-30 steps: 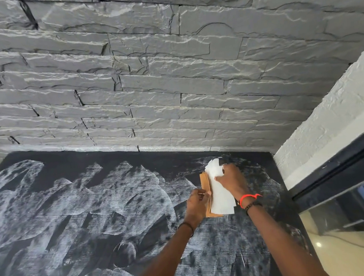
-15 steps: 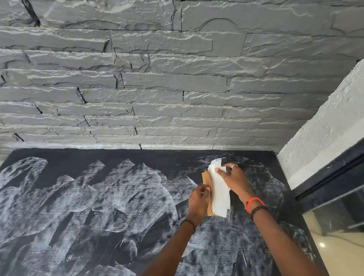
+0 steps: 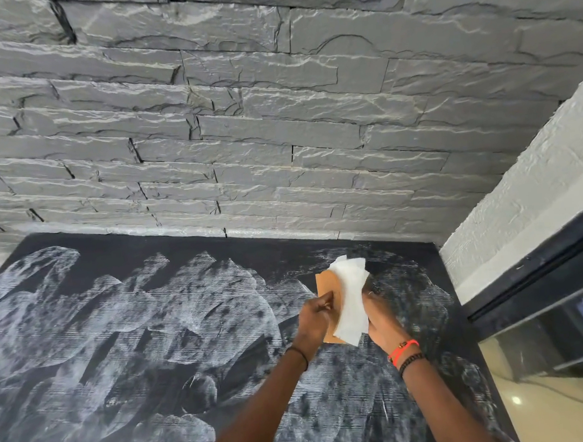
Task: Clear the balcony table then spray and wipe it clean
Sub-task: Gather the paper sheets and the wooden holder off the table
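Observation:
The black balcony table (image 3: 126, 356) fills the lower frame, streaked all over with white wipe marks. Above its far right part I hold a flat tan card (image 3: 326, 284) with a white paper towel (image 3: 350, 300) draped over it. My left hand (image 3: 313, 320) pinches the card's left edge with curled fingers. My right hand (image 3: 383, 321) grips the towel from the right side, and the paper hides its fingertips. The card's lower edge sits close to the tabletop.
A grey stacked-stone wall (image 3: 275, 117) runs along the table's far edge. A white textured wall (image 3: 527, 216) and a dark window frame (image 3: 545, 277) close the right side, with glass (image 3: 556, 374) below showing a room inside.
The white towel has been drawn further over the card, and my right hand has slid from on top of it to its right side. Both hands stayed above the table's far right part.

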